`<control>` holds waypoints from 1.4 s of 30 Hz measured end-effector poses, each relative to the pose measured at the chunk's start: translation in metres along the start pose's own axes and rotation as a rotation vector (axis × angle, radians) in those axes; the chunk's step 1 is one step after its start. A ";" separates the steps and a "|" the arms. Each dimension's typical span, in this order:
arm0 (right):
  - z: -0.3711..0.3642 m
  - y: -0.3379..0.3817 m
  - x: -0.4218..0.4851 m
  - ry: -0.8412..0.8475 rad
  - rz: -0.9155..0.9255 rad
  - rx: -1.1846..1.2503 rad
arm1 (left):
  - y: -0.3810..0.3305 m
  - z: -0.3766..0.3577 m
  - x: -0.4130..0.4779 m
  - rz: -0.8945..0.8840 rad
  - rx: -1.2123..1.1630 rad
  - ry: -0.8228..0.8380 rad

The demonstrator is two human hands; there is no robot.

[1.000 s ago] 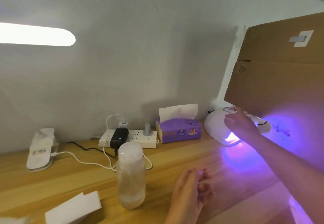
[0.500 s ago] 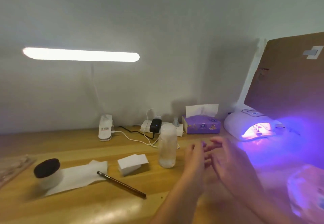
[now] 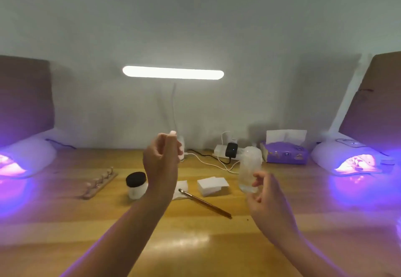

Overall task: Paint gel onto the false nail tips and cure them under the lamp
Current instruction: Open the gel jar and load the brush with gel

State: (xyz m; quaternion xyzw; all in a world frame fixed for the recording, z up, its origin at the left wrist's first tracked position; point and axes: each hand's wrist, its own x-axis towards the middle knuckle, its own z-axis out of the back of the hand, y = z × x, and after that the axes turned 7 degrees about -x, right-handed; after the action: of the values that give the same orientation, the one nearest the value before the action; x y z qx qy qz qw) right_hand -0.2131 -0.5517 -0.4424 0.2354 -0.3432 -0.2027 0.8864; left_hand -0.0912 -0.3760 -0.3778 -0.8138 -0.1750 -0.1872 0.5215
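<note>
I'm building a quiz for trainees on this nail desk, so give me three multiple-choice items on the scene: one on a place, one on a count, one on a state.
1. Where does the brush lie?
A. On the tabletop, between the black-lidded jar and the clear bottle
B. Inside the right curing lamp
C. On top of the tissue box

2. How many curing lamps glow purple?
A. None
B. One
C. Two

3. What is the state of the black-lidded jar?
A. Lid off, lying beside it
B. Lid on, standing upright
C. Tipped on its side

Answers:
1. A, since the brush rests on the wood with its tip by a white wipe, right of the jar.
2. C, since the right lamp and the left curing lamp both cast purple light on the table.
3. B, since the black lid sits on top of the upright jar.
</note>
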 end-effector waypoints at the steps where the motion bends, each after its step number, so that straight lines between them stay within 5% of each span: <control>1: -0.011 0.006 -0.003 0.071 -0.009 -0.019 | 0.000 0.018 0.011 -0.017 0.021 -0.056; 5: -0.050 0.037 -0.004 0.229 -0.041 -0.148 | 0.009 0.100 0.053 -0.053 0.162 -0.283; 11: -0.077 0.063 0.011 0.219 0.065 -0.406 | 0.038 0.194 0.092 0.062 0.365 -0.597; 24: -0.094 0.058 0.003 0.224 0.220 -0.509 | 0.074 0.212 0.083 0.323 1.213 0.010; 35: -0.089 0.060 0.003 0.164 0.170 -0.379 | 0.081 0.220 0.089 0.224 1.111 -0.077; 39: -0.086 0.064 0.003 0.166 0.174 -0.318 | 0.075 0.219 0.097 0.251 0.770 -0.160; 42: -0.088 0.065 0.001 0.175 0.161 -0.248 | 0.055 0.209 0.094 0.109 0.593 -0.213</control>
State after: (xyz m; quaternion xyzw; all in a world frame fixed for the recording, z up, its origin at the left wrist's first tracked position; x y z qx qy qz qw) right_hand -0.1373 -0.4756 -0.4632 0.1127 -0.2547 -0.1507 0.9485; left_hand 0.0420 -0.1984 -0.4556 -0.6495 -0.2319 -0.0137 0.7240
